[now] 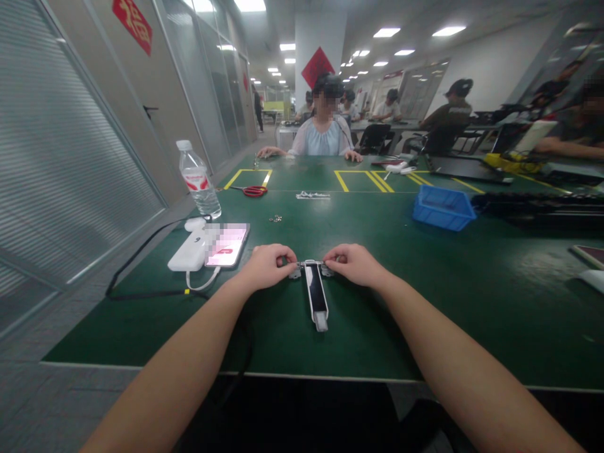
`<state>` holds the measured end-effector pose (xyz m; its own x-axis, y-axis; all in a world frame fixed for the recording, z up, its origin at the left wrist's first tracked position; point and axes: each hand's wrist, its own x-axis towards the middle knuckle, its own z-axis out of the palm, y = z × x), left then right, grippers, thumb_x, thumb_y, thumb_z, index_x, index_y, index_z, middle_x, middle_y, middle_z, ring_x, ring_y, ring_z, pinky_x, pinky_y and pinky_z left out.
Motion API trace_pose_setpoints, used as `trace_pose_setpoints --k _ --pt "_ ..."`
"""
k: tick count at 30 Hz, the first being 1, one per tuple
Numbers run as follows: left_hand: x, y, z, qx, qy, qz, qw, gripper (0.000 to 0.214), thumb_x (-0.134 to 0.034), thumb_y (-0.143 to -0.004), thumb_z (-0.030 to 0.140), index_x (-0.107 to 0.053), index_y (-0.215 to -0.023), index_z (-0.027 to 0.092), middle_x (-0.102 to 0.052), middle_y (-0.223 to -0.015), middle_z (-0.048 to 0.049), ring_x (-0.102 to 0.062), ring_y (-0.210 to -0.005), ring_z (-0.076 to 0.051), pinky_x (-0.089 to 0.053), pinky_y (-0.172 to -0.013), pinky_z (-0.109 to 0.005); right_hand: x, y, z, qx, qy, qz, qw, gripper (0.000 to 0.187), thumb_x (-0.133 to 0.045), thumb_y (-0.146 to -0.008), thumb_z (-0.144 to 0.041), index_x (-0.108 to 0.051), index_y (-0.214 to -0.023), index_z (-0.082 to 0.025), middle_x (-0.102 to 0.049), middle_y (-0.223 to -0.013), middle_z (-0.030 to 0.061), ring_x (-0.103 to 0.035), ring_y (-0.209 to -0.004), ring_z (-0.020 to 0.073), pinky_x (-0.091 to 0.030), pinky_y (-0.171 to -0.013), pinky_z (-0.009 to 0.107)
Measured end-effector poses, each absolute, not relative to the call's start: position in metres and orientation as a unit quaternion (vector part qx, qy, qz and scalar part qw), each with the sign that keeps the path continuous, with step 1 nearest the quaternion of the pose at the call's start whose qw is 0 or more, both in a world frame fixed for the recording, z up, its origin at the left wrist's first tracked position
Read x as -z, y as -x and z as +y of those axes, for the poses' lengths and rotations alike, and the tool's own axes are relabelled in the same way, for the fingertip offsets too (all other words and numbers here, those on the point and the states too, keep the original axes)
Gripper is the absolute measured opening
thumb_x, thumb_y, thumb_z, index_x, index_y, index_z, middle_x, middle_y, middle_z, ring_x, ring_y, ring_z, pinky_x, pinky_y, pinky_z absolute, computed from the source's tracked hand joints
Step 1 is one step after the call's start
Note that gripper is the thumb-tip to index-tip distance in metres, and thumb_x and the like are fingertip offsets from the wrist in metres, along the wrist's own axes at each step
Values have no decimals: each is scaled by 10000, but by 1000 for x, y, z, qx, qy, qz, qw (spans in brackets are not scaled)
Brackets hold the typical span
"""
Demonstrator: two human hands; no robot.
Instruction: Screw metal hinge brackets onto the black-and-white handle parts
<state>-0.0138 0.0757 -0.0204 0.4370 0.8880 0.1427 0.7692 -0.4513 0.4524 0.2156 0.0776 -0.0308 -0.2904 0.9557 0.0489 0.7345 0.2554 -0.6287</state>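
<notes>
Green tabletop (363, 343) carries a slim white-framed device (316, 292) straight ahead of the wearer, lying flat. Its face is dark and glossy, its pale narrow end (321, 321) points to six o'clock, leaning slightly toward five, and its far end sits between the two hands. At this far end, a small silvery metal piece flanks the frame on each side.

From the device, the left hand (268, 265) is at ten o'clock, thumb and forefinger brought together in a pinch on the left metal piece (295, 273). At two o'clock the right hand (356, 264) mirrors it, fingertips nearly meeting on the right metal piece (327, 272). The pieces are too small to tell how they join the frame.

Farther out at eleven o'clock lies a little cluster of metal bits (276, 219), and beyond it red-handled scissors (255, 191). Pale, slender parts (313, 195) are strewn at twelve o'clock; past them a seated person in light blue (321, 135) rests both hands at the table's far edge. A blue bin (443, 209) stands at two o'clock. Toward ten o'clock a phone (231, 245) lies against a white power bank (186, 251), linked to it by a white cable (202, 287), with a clear water bottle (201, 189) upright behind them.
</notes>
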Motion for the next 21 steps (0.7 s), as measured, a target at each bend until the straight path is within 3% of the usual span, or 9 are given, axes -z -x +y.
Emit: trace_pose_setpoints --k 5,9,21 --pt "23 14 78 -184 -830 498 170 139 -579 -778 272 -683 -830 196 -641 -728 0 -560 -687 -142 -413 -701 -270 35 -217 79 -258 544 -763 235 164 -576 -770 -195 -717 -843 -156 -643 -659 3 -540 -575 99 -427 -588 224" --pt "23 13 78 -180 -826 509 161 158 -609 -763 276 -684 -878 197 -659 -806 -9 -566 -720 -149 -411 -698 -270 39 -217 81 -281 538 -753 252 177 -581 -766 -183 -686 -902 -144 -656 -735 11 -534 -572 86 -417 -574 213" --pt "20 14 76 -159 -837 504 145 158 -596 -783 299 -706 -849 208 -656 -864 -20 -568 -750 -151 -410 -714 -270 38 -216 80 -273 541 -760 235 156 -549 -809 -234 -674 -843 -147 -618 -661 -2 -501 -564 93 -400 -584 223"
